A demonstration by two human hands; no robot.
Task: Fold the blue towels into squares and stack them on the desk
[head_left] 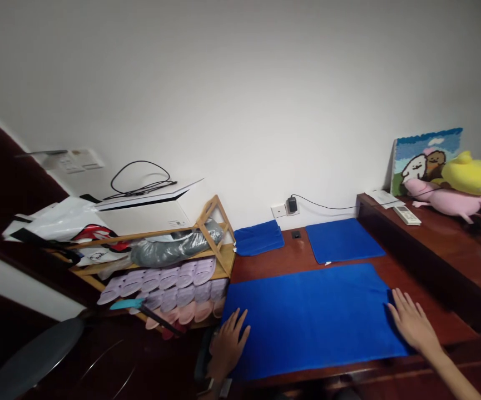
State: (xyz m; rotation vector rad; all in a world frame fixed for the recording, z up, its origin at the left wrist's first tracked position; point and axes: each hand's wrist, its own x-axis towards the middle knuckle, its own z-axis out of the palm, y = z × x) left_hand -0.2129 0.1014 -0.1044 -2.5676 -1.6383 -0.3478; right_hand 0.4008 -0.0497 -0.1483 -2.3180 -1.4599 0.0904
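Note:
A large blue cloth lies spread out on the reddish-brown desk. My left hand rests at the cloth's left edge, fingers apart, holding nothing. At the right edge is my right hand, palm down with its fingers spread, also holding nothing. Behind the large cloth, a smaller folded blue cloth is at the back left of the desk, and another flat blue cloth lies at the back right.
A wooden rack with several slippers and a white box stands left. A charger is plugged into the wall. On the raised right surface are a remote, a picture, and pink and yellow plush toys.

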